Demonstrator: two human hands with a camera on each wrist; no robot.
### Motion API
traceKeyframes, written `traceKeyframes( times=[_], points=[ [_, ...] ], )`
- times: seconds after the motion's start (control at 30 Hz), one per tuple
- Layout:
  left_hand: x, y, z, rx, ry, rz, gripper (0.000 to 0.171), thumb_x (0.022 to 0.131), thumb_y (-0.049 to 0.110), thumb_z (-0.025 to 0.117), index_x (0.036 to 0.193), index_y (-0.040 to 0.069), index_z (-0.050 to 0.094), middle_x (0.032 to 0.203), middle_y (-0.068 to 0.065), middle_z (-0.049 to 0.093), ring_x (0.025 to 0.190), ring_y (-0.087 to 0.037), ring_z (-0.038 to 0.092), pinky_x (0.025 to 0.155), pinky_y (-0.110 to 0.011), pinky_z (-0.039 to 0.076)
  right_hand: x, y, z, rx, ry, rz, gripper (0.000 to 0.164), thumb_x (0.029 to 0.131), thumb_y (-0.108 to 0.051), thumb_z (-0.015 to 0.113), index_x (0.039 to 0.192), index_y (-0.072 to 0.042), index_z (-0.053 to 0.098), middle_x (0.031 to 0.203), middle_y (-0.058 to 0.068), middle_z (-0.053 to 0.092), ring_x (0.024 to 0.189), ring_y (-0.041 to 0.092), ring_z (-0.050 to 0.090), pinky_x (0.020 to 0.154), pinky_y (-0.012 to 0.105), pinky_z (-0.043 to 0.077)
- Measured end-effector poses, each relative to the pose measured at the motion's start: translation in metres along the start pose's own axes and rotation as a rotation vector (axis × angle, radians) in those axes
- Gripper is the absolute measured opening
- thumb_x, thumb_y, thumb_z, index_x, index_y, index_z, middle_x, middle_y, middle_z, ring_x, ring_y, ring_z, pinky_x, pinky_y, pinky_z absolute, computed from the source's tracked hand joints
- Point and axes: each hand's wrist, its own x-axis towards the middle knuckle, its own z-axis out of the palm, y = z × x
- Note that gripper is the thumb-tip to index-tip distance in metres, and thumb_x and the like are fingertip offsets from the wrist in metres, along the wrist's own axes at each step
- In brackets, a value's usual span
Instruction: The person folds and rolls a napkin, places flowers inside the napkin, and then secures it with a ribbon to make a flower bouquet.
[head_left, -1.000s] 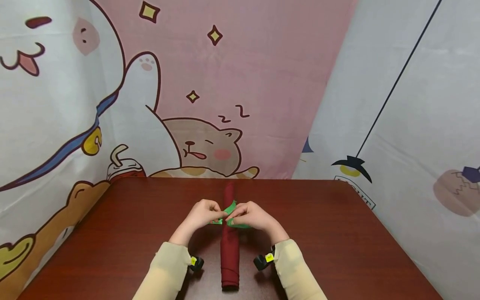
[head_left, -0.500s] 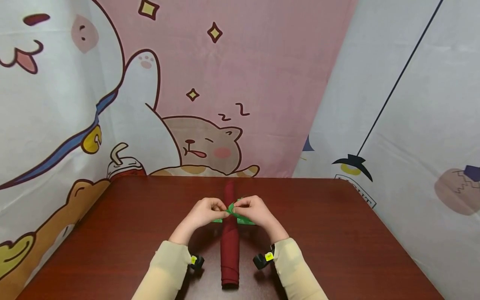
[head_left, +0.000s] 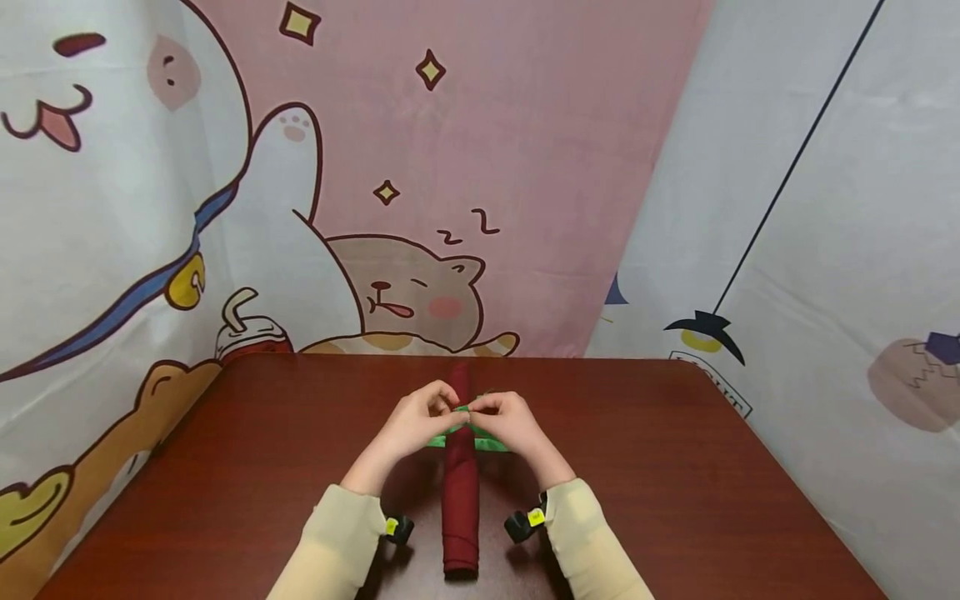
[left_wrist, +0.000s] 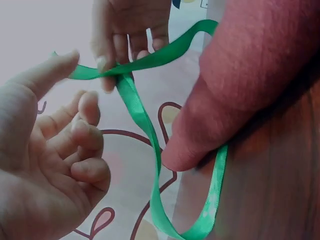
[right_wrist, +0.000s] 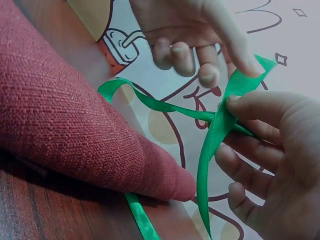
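Observation:
A long dark red roll of cloth (head_left: 460, 508) lies lengthwise on the table. Under it and up both sides runs a green satin ribbon (head_left: 491, 444), whose two lengths cross above the roll. My left hand (head_left: 412, 423) pinches one ribbon end between thumb and forefinger, its other fingers loosely curled in the left wrist view. My right hand (head_left: 510, 423) pinches the ribbon at the crossing with thumb and forefinger, as the right wrist view shows. Both hands' fingertips are close together over the roll's far half. The ribbon (left_wrist: 210, 200) hangs in a slack loop about the roll.
The brown wooden table (head_left: 637, 500) extends on both sides of the roll. Behind it hangs a cartoon-printed cloth backdrop (head_left: 540, 208). A small black camera sits at each wrist, the left camera (head_left: 401, 529) and the right camera (head_left: 517, 527).
The ribbon end that stuck up between the hands has been worked across the other length. My left hand has shifted slightly up and right, and the right fingertips have moved slightly up and right.

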Motion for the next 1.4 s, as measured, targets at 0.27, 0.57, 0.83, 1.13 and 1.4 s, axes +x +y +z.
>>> traceKeyframes(
  times=[0.27,0.57,0.83,1.13,1.4],
  points=[
    [-0.002,0.004,-0.010,-0.004,0.090,0.013,0.008,0.086,0.018,0.071,0.082,0.018,0.065,0.072,0.005,0.060,0.069,-0.014,0.055,0.062,-0.030,0.043,0.003,0.006,-0.002,0.015,0.010,0.020,0.013,0.088,-0.010,0.070,0.095,-0.002,0.076,0.092,0.009,0.072,0.080,0.017,0.064,0.068,0.028,0.051],
    [-0.001,-0.003,-0.027,0.003,0.146,-0.022,0.009,0.087,0.016,0.071,0.082,0.013,0.064,0.069,0.003,0.056,0.060,-0.013,0.047,0.055,-0.027,0.037,0.007,0.016,-0.012,0.013,0.152,0.074,0.011,0.082,-0.010,0.074,0.091,-0.005,0.077,0.087,-0.001,0.072,0.081,0.015,0.063,0.069,0.031,0.049],
    [-0.015,-0.015,-0.059,0.052,0.200,-0.086,0.009,0.088,0.016,0.069,0.084,0.011,0.064,0.069,0.002,0.055,0.060,-0.015,0.043,0.055,-0.028,0.034,0.001,0.023,-0.018,0.031,0.273,0.197,0.013,0.080,-0.006,0.073,0.093,-0.005,0.076,0.076,0.001,0.070,0.069,0.031,0.064,0.058,0.031,0.049],
    [-0.033,-0.027,-0.095,0.113,0.230,-0.158,0.012,0.090,0.018,0.068,0.088,0.007,0.064,0.072,-0.005,0.061,0.063,-0.018,0.046,0.057,-0.031,0.036,-0.010,0.030,-0.044,0.025,0.330,0.238,0.025,0.080,-0.002,0.070,0.104,-0.008,0.074,0.077,0.013,0.068,0.068,0.030,0.065,0.063,0.042,0.053],
    [-0.045,-0.047,-0.113,0.221,0.241,-0.219,0.014,0.090,0.020,0.066,0.088,0.006,0.063,0.069,-0.003,0.060,0.061,-0.017,0.044,0.056,-0.031,0.034,-0.030,0.051,-0.062,-0.012,0.324,0.337,0.018,0.083,-0.004,0.067,0.099,-0.003,0.075,0.080,0.016,0.068,0.075,0.044,0.059,0.056,0.033,0.047]
  ],
)
